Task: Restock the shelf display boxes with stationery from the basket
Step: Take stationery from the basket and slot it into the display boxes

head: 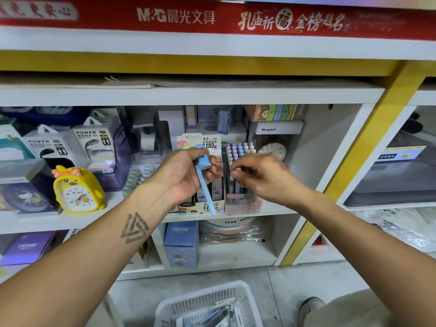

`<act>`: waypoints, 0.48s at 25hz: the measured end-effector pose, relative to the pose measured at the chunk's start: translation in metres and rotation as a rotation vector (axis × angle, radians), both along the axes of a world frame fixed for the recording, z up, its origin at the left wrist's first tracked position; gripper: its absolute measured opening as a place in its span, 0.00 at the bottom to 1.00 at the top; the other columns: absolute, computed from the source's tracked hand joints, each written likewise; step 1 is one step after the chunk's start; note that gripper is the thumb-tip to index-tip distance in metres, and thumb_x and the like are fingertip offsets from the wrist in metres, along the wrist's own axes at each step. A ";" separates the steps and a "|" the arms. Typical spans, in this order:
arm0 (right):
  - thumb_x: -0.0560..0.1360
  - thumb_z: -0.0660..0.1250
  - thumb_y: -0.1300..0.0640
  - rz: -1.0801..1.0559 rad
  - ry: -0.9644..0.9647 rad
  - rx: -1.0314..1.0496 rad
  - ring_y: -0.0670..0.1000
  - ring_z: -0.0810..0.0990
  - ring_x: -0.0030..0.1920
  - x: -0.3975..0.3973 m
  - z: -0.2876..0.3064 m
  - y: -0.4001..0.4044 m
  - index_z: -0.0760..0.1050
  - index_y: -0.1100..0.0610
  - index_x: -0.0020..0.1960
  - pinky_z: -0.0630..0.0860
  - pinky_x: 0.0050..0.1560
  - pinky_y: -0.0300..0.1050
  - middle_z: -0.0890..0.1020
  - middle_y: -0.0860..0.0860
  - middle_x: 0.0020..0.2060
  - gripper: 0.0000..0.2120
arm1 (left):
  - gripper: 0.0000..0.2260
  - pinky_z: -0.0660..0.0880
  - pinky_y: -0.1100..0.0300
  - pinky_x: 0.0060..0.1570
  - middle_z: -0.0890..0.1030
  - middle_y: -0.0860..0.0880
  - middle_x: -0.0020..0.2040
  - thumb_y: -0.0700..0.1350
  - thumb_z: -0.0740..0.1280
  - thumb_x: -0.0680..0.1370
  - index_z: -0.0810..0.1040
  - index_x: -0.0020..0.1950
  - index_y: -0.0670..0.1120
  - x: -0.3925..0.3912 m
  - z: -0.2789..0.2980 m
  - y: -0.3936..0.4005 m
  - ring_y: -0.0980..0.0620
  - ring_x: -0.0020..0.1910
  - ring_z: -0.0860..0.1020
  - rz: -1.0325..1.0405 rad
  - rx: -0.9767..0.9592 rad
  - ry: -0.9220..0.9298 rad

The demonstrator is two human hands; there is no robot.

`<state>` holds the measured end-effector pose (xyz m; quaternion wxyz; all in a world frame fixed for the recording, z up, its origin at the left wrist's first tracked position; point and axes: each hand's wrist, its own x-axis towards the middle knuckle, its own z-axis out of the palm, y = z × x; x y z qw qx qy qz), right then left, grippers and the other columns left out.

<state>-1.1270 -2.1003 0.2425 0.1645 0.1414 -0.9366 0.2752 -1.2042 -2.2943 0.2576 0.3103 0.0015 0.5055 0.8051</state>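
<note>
My left hand (186, 175) grips a light blue pen (204, 185) that points down in front of the shelf, with a blue cap-like piece at its top. My right hand (257, 177) pinches the pink top of a pen (237, 170) standing in the pink display box (243, 205), which holds several pastel pens upright. To the left of it stands the pencil-lead display box (200, 206). The white plastic basket (186, 305) sits on the floor below, with several pens lying in it.
A yellow duck alarm clock (76, 188) and power bank packs (94, 147) fill the shelf to the left. A small round clock (273, 151) stands behind the pen box. Blue boxes (180, 243) sit on the lower shelf. A shoe (311, 305) is by the basket.
</note>
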 end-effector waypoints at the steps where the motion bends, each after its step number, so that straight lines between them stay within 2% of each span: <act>1: 0.79 0.68 0.56 -0.029 -0.068 0.008 0.43 0.80 0.40 0.000 -0.001 0.001 0.75 0.52 0.51 0.76 0.41 0.39 0.81 0.45 0.40 0.02 | 0.03 0.74 0.61 0.27 0.79 0.44 0.34 0.40 0.59 0.81 0.72 0.51 0.42 0.001 0.001 0.000 0.49 0.28 0.76 0.001 0.018 -0.007; 3: 0.80 0.69 0.54 -0.093 -0.121 0.106 0.49 0.79 0.38 0.000 -0.004 0.001 0.71 0.54 0.49 0.75 0.38 0.47 0.81 0.49 0.38 0.07 | 0.04 0.76 0.60 0.29 0.79 0.45 0.34 0.40 0.60 0.82 0.73 0.49 0.43 0.002 0.002 0.000 0.49 0.29 0.77 0.004 0.057 -0.014; 5: 0.79 0.70 0.52 -0.107 -0.007 0.241 0.53 0.77 0.35 -0.001 0.000 -0.002 0.75 0.59 0.45 0.73 0.37 0.49 0.80 0.52 0.35 0.11 | 0.04 0.78 0.58 0.32 0.79 0.44 0.35 0.40 0.60 0.82 0.73 0.50 0.42 0.003 0.002 0.001 0.48 0.31 0.78 0.019 0.108 0.002; 7: 0.79 0.69 0.49 -0.113 0.118 0.221 0.52 0.76 0.34 -0.005 0.009 -0.007 0.79 0.60 0.40 0.72 0.36 0.49 0.79 0.52 0.33 0.16 | 0.04 0.79 0.55 0.37 0.79 0.44 0.35 0.40 0.60 0.82 0.74 0.52 0.42 0.003 0.003 0.003 0.48 0.33 0.79 0.033 0.148 0.047; 8: 0.79 0.69 0.48 -0.114 0.119 0.088 0.51 0.75 0.33 -0.006 0.014 -0.012 0.79 0.58 0.40 0.72 0.35 0.47 0.79 0.51 0.32 0.16 | 0.04 0.80 0.55 0.39 0.79 0.45 0.35 0.41 0.60 0.82 0.74 0.52 0.42 0.004 0.004 0.003 0.48 0.34 0.79 0.043 0.165 0.065; 10: 0.75 0.73 0.48 -0.071 -0.036 -0.276 0.46 0.78 0.32 -0.008 0.021 -0.028 0.78 0.53 0.43 0.73 0.34 0.42 0.82 0.49 0.32 0.10 | 0.04 0.81 0.54 0.41 0.79 0.45 0.36 0.41 0.61 0.82 0.73 0.52 0.42 0.005 0.006 0.006 0.48 0.35 0.80 0.045 0.228 0.068; 12: 0.72 0.77 0.52 -0.026 -0.168 -0.403 0.42 0.79 0.31 -0.010 0.018 -0.045 0.72 0.51 0.47 0.75 0.35 0.41 0.85 0.49 0.36 0.14 | 0.04 0.81 0.53 0.43 0.79 0.45 0.36 0.42 0.60 0.82 0.73 0.51 0.43 0.007 0.006 0.009 0.46 0.38 0.81 0.014 0.307 0.048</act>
